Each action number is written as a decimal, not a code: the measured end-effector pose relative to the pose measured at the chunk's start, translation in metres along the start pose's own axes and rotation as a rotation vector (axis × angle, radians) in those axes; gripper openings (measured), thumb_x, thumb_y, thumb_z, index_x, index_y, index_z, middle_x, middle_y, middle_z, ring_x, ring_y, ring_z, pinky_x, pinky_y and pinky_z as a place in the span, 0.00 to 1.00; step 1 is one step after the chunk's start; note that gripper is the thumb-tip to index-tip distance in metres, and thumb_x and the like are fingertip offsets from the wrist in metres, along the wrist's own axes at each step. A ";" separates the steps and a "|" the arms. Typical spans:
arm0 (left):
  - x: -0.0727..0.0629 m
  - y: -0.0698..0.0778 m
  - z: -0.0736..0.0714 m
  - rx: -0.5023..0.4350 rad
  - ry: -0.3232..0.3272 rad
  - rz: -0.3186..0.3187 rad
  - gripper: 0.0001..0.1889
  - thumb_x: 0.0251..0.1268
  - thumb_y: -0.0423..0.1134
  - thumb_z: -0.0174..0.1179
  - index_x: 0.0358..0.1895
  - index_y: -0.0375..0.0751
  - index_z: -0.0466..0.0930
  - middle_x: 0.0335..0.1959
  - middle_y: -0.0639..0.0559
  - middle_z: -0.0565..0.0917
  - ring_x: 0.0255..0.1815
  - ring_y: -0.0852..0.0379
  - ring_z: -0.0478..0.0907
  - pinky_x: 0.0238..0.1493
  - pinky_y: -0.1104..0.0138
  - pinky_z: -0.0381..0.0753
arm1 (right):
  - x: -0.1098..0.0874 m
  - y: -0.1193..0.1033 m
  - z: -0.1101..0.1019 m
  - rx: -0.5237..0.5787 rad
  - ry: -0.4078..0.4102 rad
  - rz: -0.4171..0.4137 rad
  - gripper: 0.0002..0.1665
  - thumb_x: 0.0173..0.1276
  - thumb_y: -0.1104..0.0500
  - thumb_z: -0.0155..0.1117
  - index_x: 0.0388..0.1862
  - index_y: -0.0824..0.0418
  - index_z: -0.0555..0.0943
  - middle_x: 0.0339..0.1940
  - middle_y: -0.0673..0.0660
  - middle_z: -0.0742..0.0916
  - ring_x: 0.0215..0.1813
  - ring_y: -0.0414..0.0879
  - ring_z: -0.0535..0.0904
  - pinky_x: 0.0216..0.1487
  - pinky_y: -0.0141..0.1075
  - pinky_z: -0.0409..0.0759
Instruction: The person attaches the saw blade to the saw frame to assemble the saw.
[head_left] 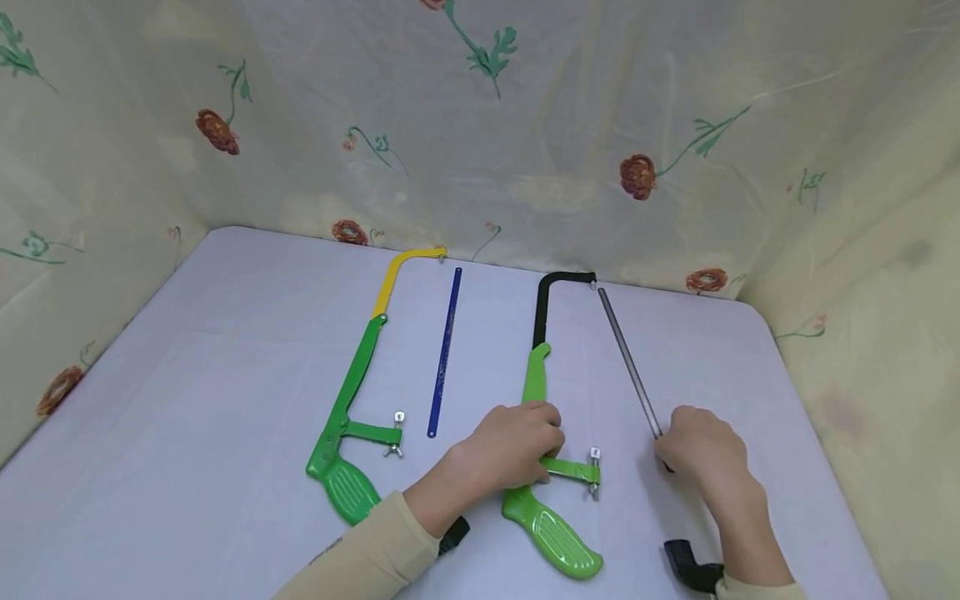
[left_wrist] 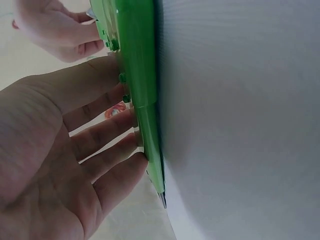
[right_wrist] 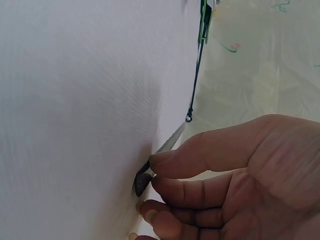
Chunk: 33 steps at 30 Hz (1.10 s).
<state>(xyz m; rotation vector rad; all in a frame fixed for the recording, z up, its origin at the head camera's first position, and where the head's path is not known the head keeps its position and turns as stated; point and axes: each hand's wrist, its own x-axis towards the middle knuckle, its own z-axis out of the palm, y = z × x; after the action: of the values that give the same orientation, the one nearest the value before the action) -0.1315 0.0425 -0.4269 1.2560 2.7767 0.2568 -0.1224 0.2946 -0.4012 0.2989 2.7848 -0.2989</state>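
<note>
My left hand (head_left: 510, 442) grips a light green and black hacksaw frame (head_left: 558, 537) just above its handle, near the short arm with the wing nut. In the left wrist view the thumb and fingertips (left_wrist: 120, 177) meet the edge of the green frame (left_wrist: 137, 65), which lies along the white tabletop. My right hand (head_left: 701, 446) pinches the near end of a grey hacksaw blade (head_left: 628, 362) between thumb and forefinger. That blade slants away to the right of the frame. The right wrist view shows the pinched end (right_wrist: 143, 184) tipped up close over the table.
Left of the light green frame lies a blue hacksaw blade (head_left: 446, 354). Beyond it is a darker green and yellow hacksaw frame (head_left: 356, 367), its handle partly behind my left forearm. A flowered curtain (head_left: 555, 167) encloses the back and sides of the white table (head_left: 225, 400).
</note>
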 end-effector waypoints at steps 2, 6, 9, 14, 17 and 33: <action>0.000 0.000 0.000 -0.004 -0.001 0.000 0.10 0.54 0.50 0.74 0.36 0.55 0.85 0.47 0.61 0.81 0.45 0.65 0.74 0.36 0.73 0.77 | 0.001 0.000 0.001 -0.007 0.008 -0.001 0.05 0.56 0.65 0.52 0.23 0.65 0.74 0.23 0.62 0.77 0.25 0.53 0.71 0.23 0.40 0.68; 0.000 0.000 0.000 -0.004 -0.004 -0.001 0.10 0.54 0.50 0.74 0.35 0.55 0.85 0.48 0.61 0.81 0.45 0.65 0.74 0.36 0.72 0.77 | 0.001 -0.002 0.003 -0.028 0.039 -0.009 0.07 0.58 0.65 0.51 0.27 0.68 0.75 0.26 0.65 0.80 0.28 0.56 0.73 0.24 0.44 0.71; 0.000 0.000 0.000 -0.002 -0.004 -0.001 0.10 0.53 0.50 0.74 0.35 0.55 0.84 0.48 0.61 0.81 0.45 0.65 0.74 0.36 0.73 0.77 | 0.000 -0.005 0.006 -0.035 0.058 -0.011 0.08 0.61 0.64 0.51 0.27 0.68 0.75 0.26 0.65 0.80 0.28 0.56 0.72 0.25 0.45 0.70; 0.000 0.000 0.000 0.000 -0.001 -0.002 0.10 0.53 0.50 0.74 0.34 0.55 0.84 0.48 0.61 0.81 0.45 0.66 0.74 0.37 0.73 0.77 | -0.001 -0.007 0.009 -0.031 0.074 -0.007 0.08 0.63 0.64 0.51 0.26 0.67 0.74 0.23 0.62 0.78 0.26 0.54 0.71 0.23 0.43 0.69; 0.000 0.000 -0.001 -0.002 0.001 -0.005 0.10 0.54 0.49 0.74 0.34 0.55 0.84 0.48 0.61 0.81 0.45 0.66 0.74 0.37 0.72 0.78 | -0.001 -0.007 0.007 -0.024 0.064 -0.006 0.07 0.62 0.64 0.51 0.26 0.67 0.74 0.23 0.62 0.78 0.26 0.54 0.71 0.23 0.43 0.68; 0.000 -0.003 0.003 -0.010 0.003 -0.005 0.10 0.54 0.50 0.74 0.33 0.55 0.83 0.50 0.61 0.80 0.47 0.66 0.75 0.37 0.73 0.78 | 0.002 0.000 0.000 -0.003 -0.017 0.044 0.07 0.55 0.61 0.58 0.23 0.64 0.73 0.21 0.59 0.75 0.26 0.52 0.70 0.24 0.41 0.68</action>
<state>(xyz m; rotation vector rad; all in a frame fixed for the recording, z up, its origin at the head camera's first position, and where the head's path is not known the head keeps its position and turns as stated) -0.1335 0.0406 -0.4306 1.2475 2.7772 0.2717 -0.1238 0.2952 -0.4020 0.3542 2.7581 -0.2855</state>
